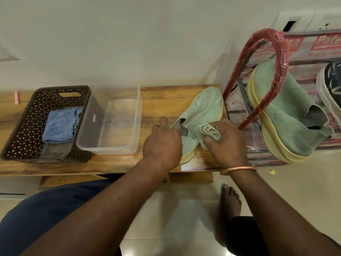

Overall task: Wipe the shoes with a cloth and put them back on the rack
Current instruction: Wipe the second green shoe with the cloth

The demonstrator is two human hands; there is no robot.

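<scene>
A pale green shoe with a yellow sole (204, 108) lies on the wooden bench (162, 97), toe pointing away from me. My left hand (162, 143) grips its heel end and holds it down. My right hand (226, 143) holds a bunched greyish-green cloth (210, 132) pressed against the shoe's opening. The matching green shoe (280, 111) rests tilted on the red-framed shoe rack (265, 52) at the right. A dark shoe with a white sole (330, 85) sits on the rack behind it, partly cut off by the frame edge.
A brown perforated basket (27, 126) at the bench's left holds a folded blue cloth (59, 126). Beside it stands a clear plastic tub (136, 115). The wall runs close behind the bench. My bare foot (230, 200) is on the tiled floor below.
</scene>
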